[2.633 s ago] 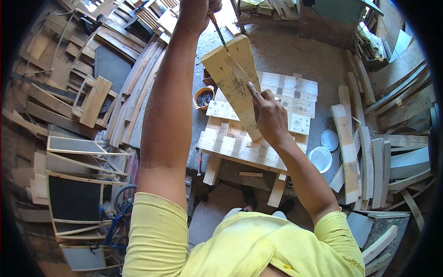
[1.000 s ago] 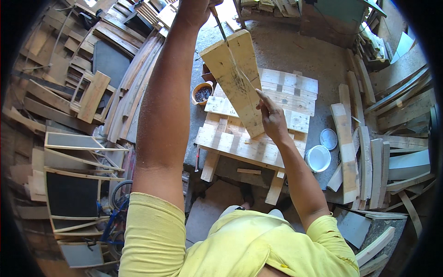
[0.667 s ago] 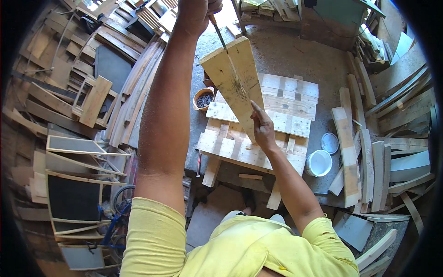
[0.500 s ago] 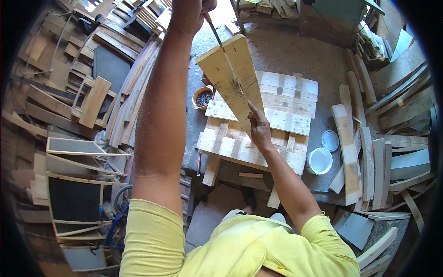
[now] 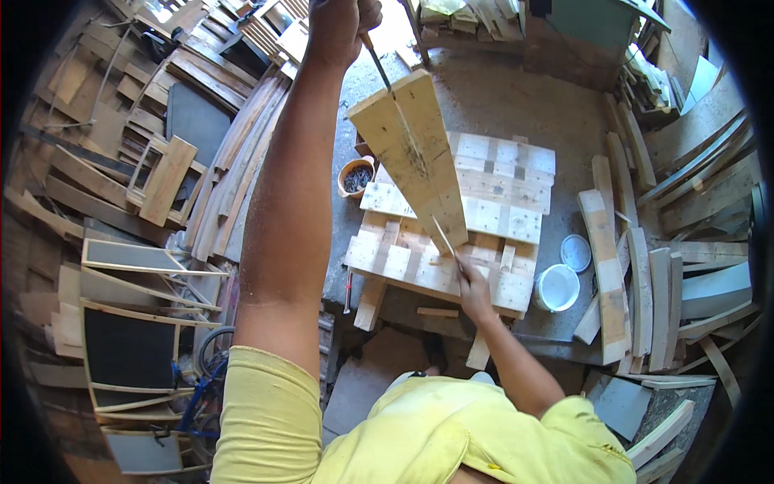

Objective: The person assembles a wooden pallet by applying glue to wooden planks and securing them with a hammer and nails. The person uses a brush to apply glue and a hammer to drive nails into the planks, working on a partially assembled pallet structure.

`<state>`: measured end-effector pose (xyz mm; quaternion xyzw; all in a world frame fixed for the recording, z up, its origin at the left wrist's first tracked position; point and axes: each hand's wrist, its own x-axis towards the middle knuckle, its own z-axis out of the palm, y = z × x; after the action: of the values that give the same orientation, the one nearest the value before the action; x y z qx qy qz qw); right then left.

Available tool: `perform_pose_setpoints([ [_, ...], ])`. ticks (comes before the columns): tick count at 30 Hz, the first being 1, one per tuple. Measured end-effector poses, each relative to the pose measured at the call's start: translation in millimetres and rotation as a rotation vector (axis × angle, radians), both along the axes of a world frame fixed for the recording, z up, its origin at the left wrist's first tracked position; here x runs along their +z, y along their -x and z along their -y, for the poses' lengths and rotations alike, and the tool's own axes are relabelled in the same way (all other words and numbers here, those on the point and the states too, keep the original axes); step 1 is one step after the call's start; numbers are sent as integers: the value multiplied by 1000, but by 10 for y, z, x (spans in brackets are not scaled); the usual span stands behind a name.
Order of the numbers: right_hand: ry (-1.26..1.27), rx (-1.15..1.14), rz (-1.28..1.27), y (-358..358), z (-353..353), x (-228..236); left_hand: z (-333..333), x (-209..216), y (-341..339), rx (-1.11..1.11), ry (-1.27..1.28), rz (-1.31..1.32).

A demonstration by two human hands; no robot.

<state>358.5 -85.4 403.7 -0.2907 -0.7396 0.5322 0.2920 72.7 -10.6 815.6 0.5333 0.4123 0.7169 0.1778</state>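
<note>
At the far left of the frame, thin wooden frames with dark panels are piled up, with a blue bicycle beside them in the lower left. Top centre, the left hand is closed round the handle of a slim tool, whose dark shank meets the upper end of a board. Whether the tip bites in, I cannot tell. Just left of that board sits an orange tub of dark bits.

The board slants across the middle of the frame above a slatted wooden desk, a line running down its smudged face. The right hand has just slid down to the board's lower end; half a second ago it lay higher, over the right edge. Its grip now pinches a slim pale strip, too blurred to identify, that crosses the lower face. The work seems to have passed along the line to its bottom stretch.

Right of the desk are a white bucket, its lid and upright planks.
</note>
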Motion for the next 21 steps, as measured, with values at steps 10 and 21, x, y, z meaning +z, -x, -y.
perform_pose_setpoints([
  [10,-665,-70,-66,444,-606,1691,-109,-14,-110,-3,20,-12],
  [21,-637,16,283,422,-535,1201,-47,-11,19,-25,6,3],
])
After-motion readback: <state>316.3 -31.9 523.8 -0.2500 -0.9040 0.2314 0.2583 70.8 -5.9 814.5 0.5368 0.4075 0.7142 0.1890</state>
